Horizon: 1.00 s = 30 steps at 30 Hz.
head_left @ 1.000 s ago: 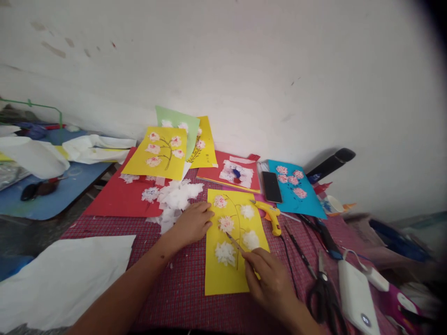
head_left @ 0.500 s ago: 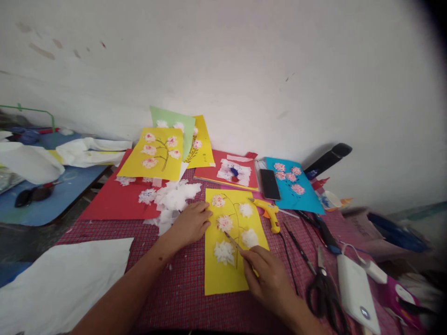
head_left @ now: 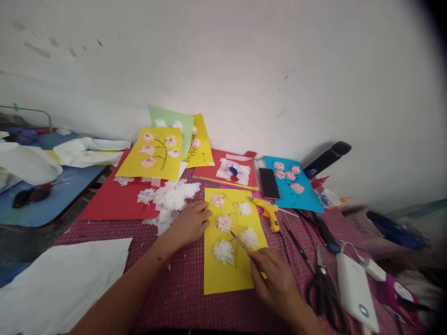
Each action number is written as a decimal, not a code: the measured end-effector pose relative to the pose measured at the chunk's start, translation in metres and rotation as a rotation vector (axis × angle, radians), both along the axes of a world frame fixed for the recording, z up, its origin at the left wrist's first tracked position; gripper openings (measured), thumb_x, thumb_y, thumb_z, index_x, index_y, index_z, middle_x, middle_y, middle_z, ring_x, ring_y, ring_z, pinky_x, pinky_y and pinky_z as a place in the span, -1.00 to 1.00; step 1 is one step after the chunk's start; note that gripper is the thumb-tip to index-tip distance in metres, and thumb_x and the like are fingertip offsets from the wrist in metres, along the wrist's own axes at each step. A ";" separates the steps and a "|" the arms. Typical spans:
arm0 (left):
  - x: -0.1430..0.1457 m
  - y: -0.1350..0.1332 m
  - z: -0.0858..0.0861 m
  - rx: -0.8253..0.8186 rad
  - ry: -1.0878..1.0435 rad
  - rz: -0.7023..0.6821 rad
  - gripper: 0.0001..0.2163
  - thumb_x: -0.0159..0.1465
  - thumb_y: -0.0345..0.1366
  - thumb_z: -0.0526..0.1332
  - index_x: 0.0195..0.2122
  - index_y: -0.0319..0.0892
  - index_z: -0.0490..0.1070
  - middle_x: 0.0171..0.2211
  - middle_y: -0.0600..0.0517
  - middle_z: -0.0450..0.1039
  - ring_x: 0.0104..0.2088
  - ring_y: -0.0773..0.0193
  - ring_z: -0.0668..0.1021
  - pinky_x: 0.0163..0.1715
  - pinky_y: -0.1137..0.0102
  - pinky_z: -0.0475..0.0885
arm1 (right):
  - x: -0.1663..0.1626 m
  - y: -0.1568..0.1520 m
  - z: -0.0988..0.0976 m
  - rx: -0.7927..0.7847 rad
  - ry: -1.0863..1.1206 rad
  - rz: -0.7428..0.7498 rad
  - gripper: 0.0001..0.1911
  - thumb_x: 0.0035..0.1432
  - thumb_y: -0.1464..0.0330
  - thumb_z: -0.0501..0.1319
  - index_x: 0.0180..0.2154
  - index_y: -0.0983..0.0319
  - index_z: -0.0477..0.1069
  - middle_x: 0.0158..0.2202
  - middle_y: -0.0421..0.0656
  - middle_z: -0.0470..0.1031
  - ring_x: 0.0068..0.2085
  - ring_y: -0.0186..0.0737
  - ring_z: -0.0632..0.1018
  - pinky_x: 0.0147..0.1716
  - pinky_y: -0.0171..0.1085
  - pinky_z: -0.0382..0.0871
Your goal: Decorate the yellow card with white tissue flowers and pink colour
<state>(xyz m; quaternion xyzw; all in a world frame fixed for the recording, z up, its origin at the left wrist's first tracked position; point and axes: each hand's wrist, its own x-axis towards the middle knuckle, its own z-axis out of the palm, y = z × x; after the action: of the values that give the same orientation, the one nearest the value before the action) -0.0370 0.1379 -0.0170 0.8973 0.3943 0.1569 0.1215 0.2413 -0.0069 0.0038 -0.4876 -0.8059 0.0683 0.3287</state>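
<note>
Yellow card [head_left: 223, 279] lies flat on the red-checked desk [head_left: 181, 298], right in front of the person, with a drawn branch [head_left: 238, 218] running up its middle. Their left hand [head_left: 190, 223] rests palm-down on the card's left edge, fingers loose and holding nothing. The right hand [head_left: 275, 281] is pinched closed round a thin stick [head_left: 239, 242] – brush or pen, I cannot tell from here. Four tissue flowers sit along the branch, and the stick's tip points between the white flower [head_left: 223, 251] and the one on the right [head_left: 250, 237], close to the drawn line. To my eye the work wants a light touch: press the card flat with the left hand so it cannot slide, and work with the tip alone, clear of the soft petals – they would crush easily.
</note>
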 end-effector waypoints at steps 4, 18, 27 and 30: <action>0.001 0.000 -0.001 0.000 0.001 0.000 -0.84 0.37 -0.31 0.15 -0.08 -0.12 0.47 0.05 -0.10 0.42 0.07 0.05 0.46 0.15 0.11 0.36 | 0.000 0.000 0.002 0.019 0.004 -0.004 -0.69 0.29 0.58 0.15 0.02 0.21 0.41 -0.23 -0.04 0.49 -0.25 -0.17 0.56 -0.29 -0.19 0.54; 0.001 0.000 -0.002 0.010 -0.010 -0.005 -0.84 0.38 -0.32 0.14 -0.09 -0.13 0.48 0.05 -0.10 0.43 0.07 0.04 0.47 0.15 0.09 0.37 | 0.001 0.002 -0.003 -0.018 0.043 0.005 -0.67 0.28 0.58 0.16 0.03 0.19 0.42 -0.21 -0.04 0.49 -0.24 -0.15 0.56 -0.28 -0.19 0.53; 0.000 0.001 -0.001 0.006 -0.004 -0.002 -0.84 0.37 -0.32 0.15 -0.09 -0.13 0.48 0.05 -0.10 0.42 0.07 0.04 0.47 0.14 0.09 0.38 | 0.001 0.000 -0.004 -0.035 0.003 0.013 -0.71 0.29 0.55 0.15 0.00 0.21 0.44 -0.25 -0.04 0.51 -0.28 -0.16 0.57 -0.31 -0.20 0.53; 0.000 0.001 -0.002 0.013 -0.012 0.000 -0.85 0.37 -0.32 0.15 -0.09 -0.12 0.47 0.06 -0.09 0.42 0.07 0.05 0.46 0.15 0.10 0.38 | 0.003 0.001 0.000 -0.015 0.026 -0.001 -0.70 0.28 0.56 0.16 0.00 0.21 0.45 -0.23 -0.04 0.51 -0.27 -0.18 0.57 -0.31 -0.22 0.53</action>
<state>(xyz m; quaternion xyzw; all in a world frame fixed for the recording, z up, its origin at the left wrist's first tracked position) -0.0370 0.1384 -0.0191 0.8971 0.3925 0.1649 0.1183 0.2444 -0.0063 0.0035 -0.4896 -0.8007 0.0806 0.3357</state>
